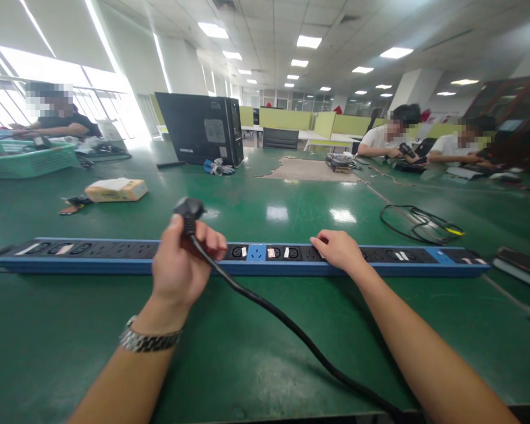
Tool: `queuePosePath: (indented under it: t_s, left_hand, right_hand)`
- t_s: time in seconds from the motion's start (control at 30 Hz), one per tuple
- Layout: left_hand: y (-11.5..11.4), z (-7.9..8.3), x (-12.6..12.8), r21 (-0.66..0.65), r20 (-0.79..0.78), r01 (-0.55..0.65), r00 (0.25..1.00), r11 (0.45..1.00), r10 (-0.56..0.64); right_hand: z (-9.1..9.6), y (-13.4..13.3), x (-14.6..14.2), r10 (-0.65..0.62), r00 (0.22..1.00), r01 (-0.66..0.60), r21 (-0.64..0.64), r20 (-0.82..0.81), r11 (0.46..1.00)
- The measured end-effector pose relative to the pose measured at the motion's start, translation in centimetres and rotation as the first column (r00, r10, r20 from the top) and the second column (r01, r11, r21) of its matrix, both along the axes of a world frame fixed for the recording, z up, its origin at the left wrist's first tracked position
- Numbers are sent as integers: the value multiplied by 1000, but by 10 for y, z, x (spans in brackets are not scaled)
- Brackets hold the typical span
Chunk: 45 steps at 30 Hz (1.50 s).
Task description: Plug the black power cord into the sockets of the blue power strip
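Note:
A black power plug (189, 207) with a thick black cable (265, 301) is gripped in my left hand (181, 256), raised in front of a long blue-and-black power strip (291, 268). The cable runs down to the right, towards the table's near edge. My right hand (338, 247) is closed at the strip, right of its middle, thumb and forefinger close together; its other fingers are partly hidden. The strip lies crosswise on the green table (265, 353), with rows of sockets, two blue sections and several small stickers on its top face.
A tissue pack (117, 189), a green basket (35, 162) and a black computer case (198, 129) stand beyond the strip. A coiled black cable (417, 224) lies at right, near a dark flat object (523, 268). Several people sit around the table.

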<state>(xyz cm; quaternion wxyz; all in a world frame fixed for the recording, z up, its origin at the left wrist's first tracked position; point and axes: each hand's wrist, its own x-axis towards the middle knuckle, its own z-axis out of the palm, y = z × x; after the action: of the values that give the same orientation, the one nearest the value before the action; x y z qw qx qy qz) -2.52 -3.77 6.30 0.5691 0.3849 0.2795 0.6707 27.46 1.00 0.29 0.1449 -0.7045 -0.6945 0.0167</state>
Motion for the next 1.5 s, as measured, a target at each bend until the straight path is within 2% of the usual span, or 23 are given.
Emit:
queuePosePath:
  t_s: [0.07, 0.13, 0.17, 0.23, 0.3, 0.37, 0.47, 0.63, 0.8, 0.93, 1.0, 1.1, 1.17, 1.2, 1.3, 1.37, 1.5]
  left_hand:
    - [7, 4, -28, -52, 124, -76, 989, 996, 82]
    - [15, -2, -56, -167, 116, -81, 988, 983, 101]
    - [18, -8, -68, -279, 32, -29, 999, 960, 39]
    - [21, -22, -82, -466, -123, 95, 977, 880, -171]
    - [20, -35, -84, -529, -221, 104, 942, 842, -255]
    - [18, -42, -80, -512, -288, 46, 931, 857, -222]
    - [18, -45, -72, -486, -356, -29, 920, 873, -167]
    - [18, -45, -66, -511, -429, -60, 882, 858, -194]
    - [17, -48, -60, -488, -557, -165, 815, 857, -161]
    - [18, -50, -63, -417, -633, -180, 761, 891, -143]
    - [16, -46, -63, -340, -601, -206, 798, 918, -43]
    - [12, -35, -56, -177, -341, -144, 937, 974, 77]
    - [9, -30, -47, -122, -183, -57, 982, 991, 34]
    - [8, -30, -40, -145, -159, -4, 987, 989, -20]
    - [6, -38, -16, -305, -234, 112, 954, 946, -188]
    - [5, -46, 2, -358, -328, 103, 917, 928, -228]
    - [3, -55, 31, -338, -488, 17, 851, 941, -191]
  right_hand:
    - [0, 1, -1, -5, 1000, 5, 3, 9, 1000]
    - [0, 1, -1, -10, 1000, 10, 3, 15, 1000]
    - [0, 1, -2, -13, 1000, 13, 2, 16, 1000]
    - [0, 1, -3, -18, 1000, 19, -2, 20, 1000]
    - [0, 1, -3, -27, 999, 27, -2, 25, 1000]
    - [0, 0, -3, -36, 999, 36, -1, 27, 999]
    - [0, 0, -3, -34, 999, 34, -2, 25, 999]
    - [0, 0, -3, -35, 999, 35, -8, 13, 999]
    - [-1, 0, -3, -36, 999, 36, -6, 10, 999]
    - [0, 0, -3, -33, 999, 33, -6, 6, 999]
    - [-1, 0, -3, -27, 1000, 28, -2, 7, 1000]
    - [-1, 0, -3, -29, 999, 29, 1, 18, 1000]
    - [-1, 1, -3, -31, 999, 31, -1, 22, 1000]
    - [-1, 1, -4, -32, 999, 32, -1, 22, 999]
    - [-1, 0, -4, -36, 999, 37, -5, 20, 999]
    - [0, 0, -4, -37, 999, 37, -10, 23, 999]
    - [1, 0, -4, -36, 999, 36, -13, 22, 999]
